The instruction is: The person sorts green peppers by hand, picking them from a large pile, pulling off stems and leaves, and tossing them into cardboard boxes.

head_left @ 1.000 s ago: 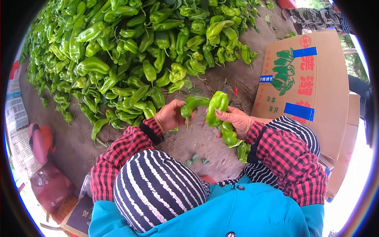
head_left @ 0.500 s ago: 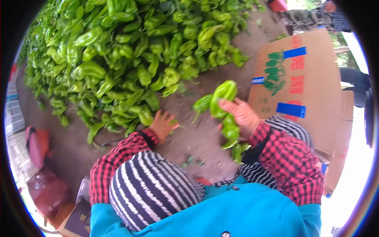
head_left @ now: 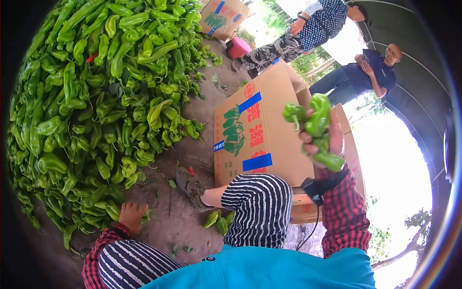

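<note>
My right hand point(head_left: 335, 137) is raised in front of the cardboard box, its fingers wrapped round several green peppers point(head_left: 318, 115). One pepper sticks out to the left of the fingers, and others hang below the palm. Low at the near edge of a large heap of green peppers point(head_left: 110, 120), my left hand point(head_left: 132, 216) rests with its fingers apart. A bit of green shows beside its thumb; what lies under the palm is hidden.
A printed cardboard box point(head_left: 274, 130) with blue tape stands right of the heap, beside my striped knee. Loose peppers point(head_left: 219, 221) lie by my shoe point(head_left: 191, 188). Farther back are another box point(head_left: 222, 19), a pink bucket point(head_left: 238, 48) and two people point(head_left: 313, 29).
My right hand has lifted the peppers up and to the right, towards the box. My left hand stays low by the heap. The view has turned right, bringing two people into sight.
</note>
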Demonstrator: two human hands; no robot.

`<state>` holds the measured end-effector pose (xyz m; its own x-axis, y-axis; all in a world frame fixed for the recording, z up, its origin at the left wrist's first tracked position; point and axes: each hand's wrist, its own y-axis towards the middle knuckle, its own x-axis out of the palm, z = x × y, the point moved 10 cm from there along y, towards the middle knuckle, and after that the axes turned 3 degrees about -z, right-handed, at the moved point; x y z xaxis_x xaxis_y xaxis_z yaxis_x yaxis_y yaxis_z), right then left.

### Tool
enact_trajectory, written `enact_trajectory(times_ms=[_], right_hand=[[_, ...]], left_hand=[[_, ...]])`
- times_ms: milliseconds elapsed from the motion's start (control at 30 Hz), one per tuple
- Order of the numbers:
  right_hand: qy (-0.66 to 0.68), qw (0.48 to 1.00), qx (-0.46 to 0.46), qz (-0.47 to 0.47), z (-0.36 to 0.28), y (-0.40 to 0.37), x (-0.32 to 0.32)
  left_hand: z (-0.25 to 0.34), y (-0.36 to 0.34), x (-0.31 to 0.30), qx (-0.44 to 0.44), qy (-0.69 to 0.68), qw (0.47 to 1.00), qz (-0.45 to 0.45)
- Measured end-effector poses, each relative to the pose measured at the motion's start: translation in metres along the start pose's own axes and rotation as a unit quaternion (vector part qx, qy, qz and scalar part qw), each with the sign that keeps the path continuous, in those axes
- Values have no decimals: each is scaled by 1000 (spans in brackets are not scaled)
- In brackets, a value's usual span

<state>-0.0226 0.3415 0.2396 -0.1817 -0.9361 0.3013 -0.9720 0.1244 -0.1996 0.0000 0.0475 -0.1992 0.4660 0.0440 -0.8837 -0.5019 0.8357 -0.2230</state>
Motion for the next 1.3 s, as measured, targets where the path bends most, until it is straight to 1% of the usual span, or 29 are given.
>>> enact_trajectory(times_ms=[33, 67, 100, 133, 167, 200, 267, 300, 333, 367, 400, 433, 467, 533, 567, 600, 667, 733, 800, 867, 933, 1000, 1033, 1067, 1133, 1167, 1200, 1267, 1300], right_hand=[[-49, 998, -32, 7, -20, -3, -16], [-54, 998, -31, 5, -30, -5, -31], [-121, 989, -62, 50, -46, -9, -54], [-185, 974, -92, 95, -62, -15, -77], [-187, 974, -89, 94, -67, -17, -92], [-215, 959, -97, 156, -76, -22, -118], [-251, 934, -97, 236, -86, -26, -166], [-260, 928, -88, 252, -88, -27, -187], [-331, 912, -50, 236, -88, -25, -200], [-346, 905, -49, 244, -84, -24, -211], [-381, 899, -3, 215, -79, -17, -228], [-384, 901, 36, 197, -72, -12, -255], [-345, 915, 58, 199, -59, -11, -242], [-463, 815, 180, 298, -71, -27, -244], [-460, 819, 185, 289, -73, -17, -246], [-464, 827, 143, 284, -84, -8, -246], [-463, 833, 103, 284, -95, 1, -228], [-546, 803, -16, 237, -94, 25, -139], [-518, 846, -60, 109, -48, 49, -47], [-559, 826, -64, 9, 1, 61, 16], [-479, 871, -19, -112, 71, 61, 92], [-491, 837, 71, -230, 140, 61, 139], [-446, 854, 144, -227, 179, 61, 142], [-397, 864, 218, -222, 222, 60, 139], [-299, 888, 276, -213, 297, 62, 133], [-234, 898, 305, -214, 323, 59, 139], [-168, 903, 334, -212, 344, 55, 144], [-52, 912, 385, -131, 378, 44, 130], [-18, 922, 372, -105, 386, 44, 124]], left_hand=[[-3, 2, -7, -1, -3, 1000, 4], [-11, 2, -25, -13, -80, 994, 72], [-20, 0, -42, -25, -156, 978, 138], [-23, 1, -50, -25, -159, 977, 138], [-34, -4, -66, -46, -196, 962, 186], [-46, -9, -79, -71, -232, 942, 231], [-62, -24, -114, -49, -332, 875, 350], [-71, -23, -122, -48, -430, 835, 339], [-79, -26, -129, -54, -520, 785, 333], [-81, -27, -137, -16, -614, 712, 339], [-83, -30, -142, 22, -694, 630, 347], [-85, -29, -129, -16, -780, 545, 306], [-83, -28, -115, -47, -854, 446, 265], [-70, -21, -117, 21, -921, 322, 220], [-63, -15, -121, 82, -936, 286, 187], [-53, -10, -128, 146, -946, 248, 148], [-46, -7, -128, 136, -952, 240, 135], [-48, -4, -125, 110, -961, 196, 160], [-44, -6, -131, 111, -958, 208, 163], [-38, -7, -135, 132, -965, 165, 156], [-37, -8, -132, 116, -968, 155, 157], [-25, -3, -131, 200, -971, 109, 72], [-23, -4, -132, 192, -968, 139, 80], [-22, -4, -130, 190, -969, 136, 80], [-17, -2, -117, 131, -961, 238, 47], [-10, -2, -116, 106, -969, 221, 41], [-4, -4, -115, 57, -969, 233, 57], [-5, -10, -76, -116, -927, 353, 50], [-2, -7, -73, -86, -895, 437, 18]])
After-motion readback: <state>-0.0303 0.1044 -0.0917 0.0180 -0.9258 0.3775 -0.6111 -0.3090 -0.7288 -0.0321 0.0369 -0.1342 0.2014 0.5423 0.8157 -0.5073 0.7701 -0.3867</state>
